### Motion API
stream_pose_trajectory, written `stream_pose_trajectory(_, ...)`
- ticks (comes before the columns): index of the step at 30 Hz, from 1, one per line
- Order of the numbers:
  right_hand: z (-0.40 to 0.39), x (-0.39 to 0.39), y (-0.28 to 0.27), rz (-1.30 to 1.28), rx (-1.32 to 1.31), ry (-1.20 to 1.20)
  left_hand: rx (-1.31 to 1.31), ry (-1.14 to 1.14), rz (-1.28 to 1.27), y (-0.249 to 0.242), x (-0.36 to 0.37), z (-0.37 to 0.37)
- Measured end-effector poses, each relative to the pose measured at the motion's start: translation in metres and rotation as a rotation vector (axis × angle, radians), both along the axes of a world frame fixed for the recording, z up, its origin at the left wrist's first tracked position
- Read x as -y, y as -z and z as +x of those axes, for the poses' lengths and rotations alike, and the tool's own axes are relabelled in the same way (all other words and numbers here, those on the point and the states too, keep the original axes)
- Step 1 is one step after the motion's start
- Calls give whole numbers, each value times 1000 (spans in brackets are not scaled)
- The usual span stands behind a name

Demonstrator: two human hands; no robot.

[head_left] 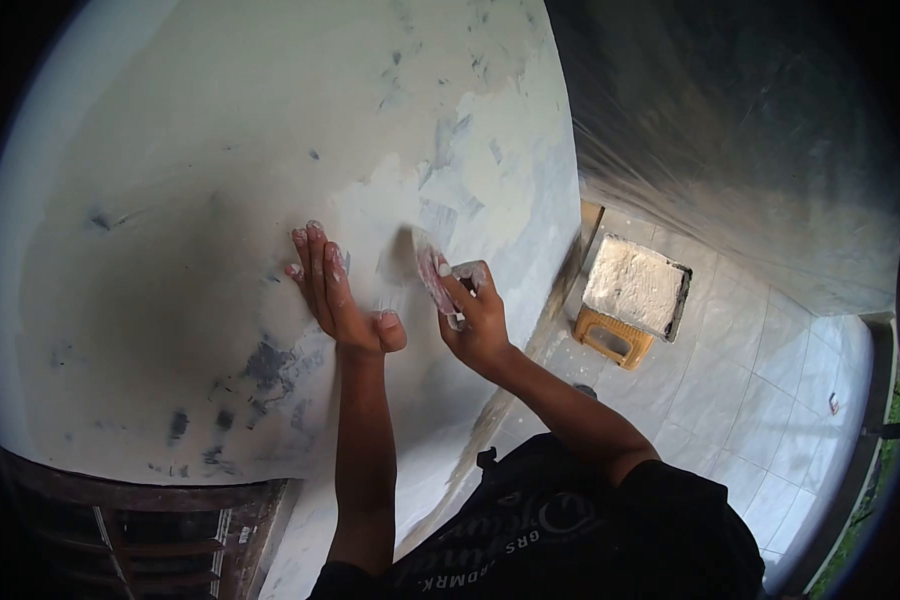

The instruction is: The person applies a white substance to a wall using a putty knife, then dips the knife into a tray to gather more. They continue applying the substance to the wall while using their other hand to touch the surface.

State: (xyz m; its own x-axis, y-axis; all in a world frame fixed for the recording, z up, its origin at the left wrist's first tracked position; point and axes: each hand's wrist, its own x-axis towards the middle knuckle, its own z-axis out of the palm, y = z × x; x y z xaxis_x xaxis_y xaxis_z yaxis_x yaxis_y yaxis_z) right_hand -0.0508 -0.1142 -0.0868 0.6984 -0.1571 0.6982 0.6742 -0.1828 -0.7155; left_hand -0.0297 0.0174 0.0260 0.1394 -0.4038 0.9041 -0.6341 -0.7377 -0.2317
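Currently: wall (pixel 210 130), left and centre, mostly pale-coated, dark patches (pixel 267 365) seemingly uncoated; your right hand (pixel 482 325), centre, fingers gripping a scraper (pixel 430 268); your left hand (pixel 342 305), fingers open, against it; white paste (pixel 630 283), right.

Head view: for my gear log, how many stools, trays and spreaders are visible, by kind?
Yellow-brown plastic stool: 1
Dark-rimmed tray of white paste: 1
White-smeared flat spreader in the right hand: 1
Total: 3
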Motion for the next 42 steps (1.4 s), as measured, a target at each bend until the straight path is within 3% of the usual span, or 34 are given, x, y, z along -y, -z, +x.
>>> stream_pose_trajectory(4, 62, 15, -62, 66, 111, 270, -5, -10, 0, -3, 2, -1)
stream_pose_trajectory(6, 76, 1, -64, 14, 105, 249, -12, -20, 9, -2, 1, -1)
stream_pose_trajectory(12, -2, -20, 10, -40, 18, -77, -5, -38, 34, -3, 2, 1)
stream_pose_trajectory(15, -10, -11, 24, -11, 35, -66, -21, -59, 41, -4, 3, 1)
stream_pose_trajectory(19, 46, 9, -44, 80, 51, 182, -31, -73, 43, -5, 5, 0)
stream_pose_trajectory(24, 92, 5, -67, -12, 56, 303, -47, -83, 41, -5, 5, -1)
stream_pose_trajectory(26, 77, -11, -49, -69, 8, 288, -39, -75, 37, -5, 5, 1)
stream_pose_trajectory(32, -15, -16, 31, -127, -75, -53, -2, -67, 52, -4, 4, 2)
stream_pose_trajectory(37, 27, 5, -30, 72, -20, 144, -10, -72, 49, -6, 5, 1)
stream_pose_trajectory(42, 67, -19, -49, -66, -18, 222, -28, -77, 40, -5, 6, 0)
